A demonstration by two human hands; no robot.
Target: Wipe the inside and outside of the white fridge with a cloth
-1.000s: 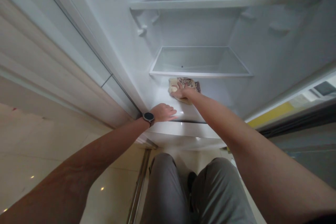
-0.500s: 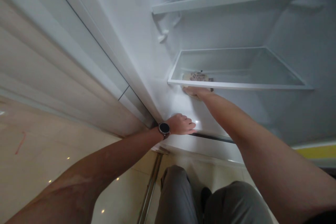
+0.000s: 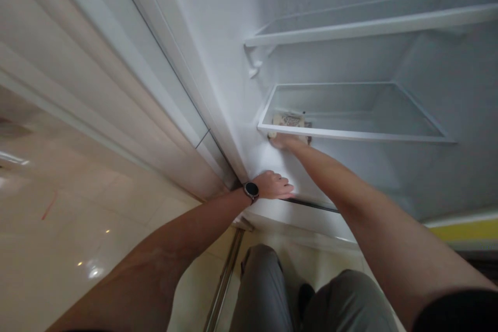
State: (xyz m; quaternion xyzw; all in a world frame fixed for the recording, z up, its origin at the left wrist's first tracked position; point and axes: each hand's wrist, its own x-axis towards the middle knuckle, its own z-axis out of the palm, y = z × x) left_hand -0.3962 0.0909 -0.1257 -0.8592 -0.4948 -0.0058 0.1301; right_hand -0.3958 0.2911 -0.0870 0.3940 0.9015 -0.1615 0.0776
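Observation:
I am crouched at an open, empty white fridge. My right hand [image 3: 286, 140] reaches in under the lower glass shelf [image 3: 350, 135] and presses a beige patterned cloth [image 3: 288, 120] against the fridge floor near the left wall; the cloth shows through the glass, and most of the fingers are hidden by the shelf rim. My left hand [image 3: 275, 185], with a dark watch [image 3: 251, 189] on the wrist, lies flat with fingers stretched on the white front ledge [image 3: 307, 218] of the compartment.
A second glass shelf [image 3: 369, 23] runs higher up. The fridge's left side wall [image 3: 218, 36] and pale cabinet panels [image 3: 78, 88] stand to the left. Glossy beige floor tiles [image 3: 58, 233] lie below. My grey-trousered knees [image 3: 311, 295] sit close to the ledge.
My right hand and the cloth have slid deeper, from in front of the lower shelf to underneath it. The view has shifted left and tilted up. My left hand stays on the ledge.

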